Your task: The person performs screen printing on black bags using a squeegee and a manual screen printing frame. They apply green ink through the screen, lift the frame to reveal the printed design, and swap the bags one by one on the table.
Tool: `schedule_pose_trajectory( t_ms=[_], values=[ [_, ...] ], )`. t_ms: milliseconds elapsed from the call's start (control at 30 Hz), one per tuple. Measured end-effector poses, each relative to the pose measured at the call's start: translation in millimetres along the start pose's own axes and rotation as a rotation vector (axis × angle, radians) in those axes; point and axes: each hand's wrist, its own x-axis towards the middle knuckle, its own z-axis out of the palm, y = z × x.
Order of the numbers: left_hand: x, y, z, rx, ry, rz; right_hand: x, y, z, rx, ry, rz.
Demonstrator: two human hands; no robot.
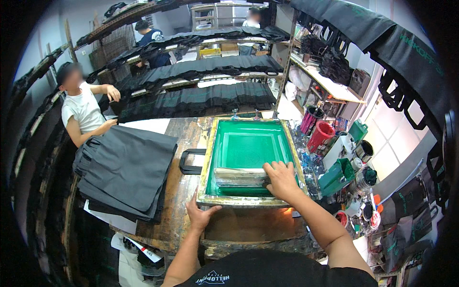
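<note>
A screen printing frame [206, 158] with pale wooden edges and green ink on its mesh lies on the worktable in front of me. My right hand [282, 179] is closed round the right end of a wide squeegee [241, 176], which rests across the mesh near the frame's near edge. My left hand [202, 214] grips the frame's near left corner, thumb along the near edge; part of its fingers is hidden. From under the frame's left side sticks out a black bag handle [184, 161]. The rest of that bag is hidden.
A stack of black fabric bags [129, 167] covers the table's left side, beside a person in a white shirt [83, 110]. Ink containers crowd the right, among them a red bucket [321, 136] and a green jug [337, 176]. Racks of bags [205, 98] stand behind; other people are beyond.
</note>
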Motion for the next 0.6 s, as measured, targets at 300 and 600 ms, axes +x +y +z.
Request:
schedule_pose_trajectory(
  t_ms=[300,600],
  values=[
    [-7.0,8.0,-1.6,0.306,0.048,0.067,11.6,11.9,-0.6,0.086,-0.066,0.059],
    [-9.7,-1.2,-3.4,0.316,0.039,0.083,-18.7,-8.1,14.2,0.045,-0.102,0.007]
  ],
)
